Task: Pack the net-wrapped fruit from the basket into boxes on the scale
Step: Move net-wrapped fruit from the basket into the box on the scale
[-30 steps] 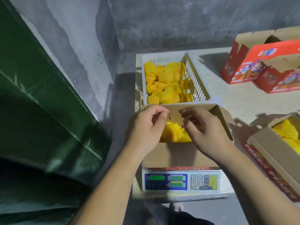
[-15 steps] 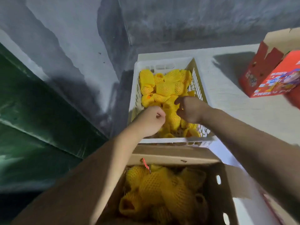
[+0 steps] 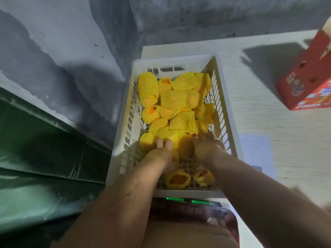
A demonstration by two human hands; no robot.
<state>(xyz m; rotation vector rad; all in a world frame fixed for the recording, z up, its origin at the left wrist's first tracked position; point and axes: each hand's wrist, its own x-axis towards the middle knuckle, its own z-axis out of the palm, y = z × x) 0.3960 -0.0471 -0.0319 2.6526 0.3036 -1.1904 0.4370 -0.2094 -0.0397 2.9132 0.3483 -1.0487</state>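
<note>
Inside the white basket (image 3: 231,111), near its front end, both my hands work the net-wrapped fruit (image 3: 179,101); left hand (image 3: 162,154) has fingers curled round one yellow-netted piece; right hand (image 3: 207,149) likewise cups a neighbouring piece; scale (image 3: 189,203) display glows green just below the basket; red box (image 3: 308,83) stands well apart at right.

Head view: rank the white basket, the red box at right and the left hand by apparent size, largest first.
1. White basket, by far the largest.
2. Red box, though cut off by the frame edge and farther away.
3. Left hand, smallest, partly buried among the net-wrapped fruit.
</note>
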